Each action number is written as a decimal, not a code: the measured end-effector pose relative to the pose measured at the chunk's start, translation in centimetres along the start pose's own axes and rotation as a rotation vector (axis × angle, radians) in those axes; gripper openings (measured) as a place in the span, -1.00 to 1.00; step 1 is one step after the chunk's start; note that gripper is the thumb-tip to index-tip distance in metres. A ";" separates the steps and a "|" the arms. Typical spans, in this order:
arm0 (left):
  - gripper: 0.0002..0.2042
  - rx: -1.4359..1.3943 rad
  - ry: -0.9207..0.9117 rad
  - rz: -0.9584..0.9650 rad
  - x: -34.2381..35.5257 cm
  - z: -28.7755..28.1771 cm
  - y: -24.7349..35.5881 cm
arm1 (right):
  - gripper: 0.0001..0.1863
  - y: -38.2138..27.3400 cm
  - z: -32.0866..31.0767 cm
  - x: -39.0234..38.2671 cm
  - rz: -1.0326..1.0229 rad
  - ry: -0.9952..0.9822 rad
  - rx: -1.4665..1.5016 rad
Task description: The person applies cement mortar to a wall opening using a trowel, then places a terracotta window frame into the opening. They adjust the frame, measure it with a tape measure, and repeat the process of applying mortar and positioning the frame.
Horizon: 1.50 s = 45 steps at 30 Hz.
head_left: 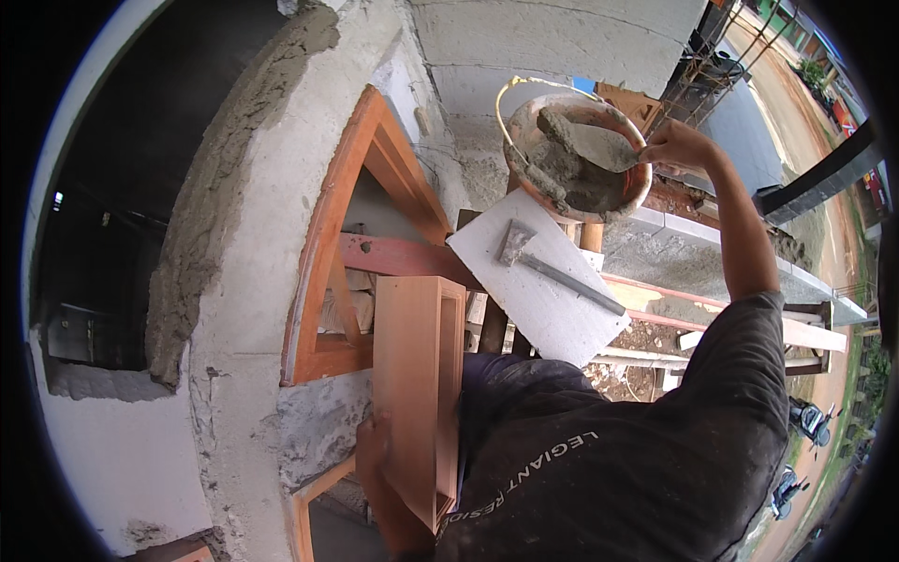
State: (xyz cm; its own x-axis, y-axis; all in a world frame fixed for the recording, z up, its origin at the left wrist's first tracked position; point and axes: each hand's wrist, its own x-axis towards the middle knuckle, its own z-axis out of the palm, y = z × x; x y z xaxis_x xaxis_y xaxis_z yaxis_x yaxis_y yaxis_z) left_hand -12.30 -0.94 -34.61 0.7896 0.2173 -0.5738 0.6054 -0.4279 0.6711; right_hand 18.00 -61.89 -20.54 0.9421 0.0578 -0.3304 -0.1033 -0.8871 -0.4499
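Observation:
My right hand [679, 145] is closed on a trowel [607, 150] at the right rim of a round bucket [640, 197] with a yellowish handle. Thick grey mortar [552, 169] lies inside the bucket and around the blade. My left hand [373, 440] grips a light wooden box-like frame [405, 347], held upright against my body; its fingers are partly hidden. Below the bucket, a white board [482, 258] carries a hammer-like tool [520, 248] with a grey head and a long grey handle.
At left are a plastered wall [234, 281], a dark opening [103, 234] and a triangular wooden frame [323, 300] set in the masonry. A reddish plank [393, 253] runs behind the board. Tile-edged ledge [655, 225], scaffold bars, a road and parked motorbikes [807, 420] appear at right.

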 end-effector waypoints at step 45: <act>-0.32 0.073 -0.023 0.133 1.3 -0.9 -1.0 | -0.71 -45.8 -4.3 -6.9 -0.987 0.389 -0.841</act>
State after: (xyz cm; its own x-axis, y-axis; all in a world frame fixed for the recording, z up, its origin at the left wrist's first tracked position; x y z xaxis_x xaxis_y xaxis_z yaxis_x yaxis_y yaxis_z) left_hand -11.81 0.58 -35.60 0.8593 0.1347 -0.4935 0.4863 -0.5145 0.7063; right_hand 17.57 -23.65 5.87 0.5519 0.8202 0.1503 0.7560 -0.5682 0.3250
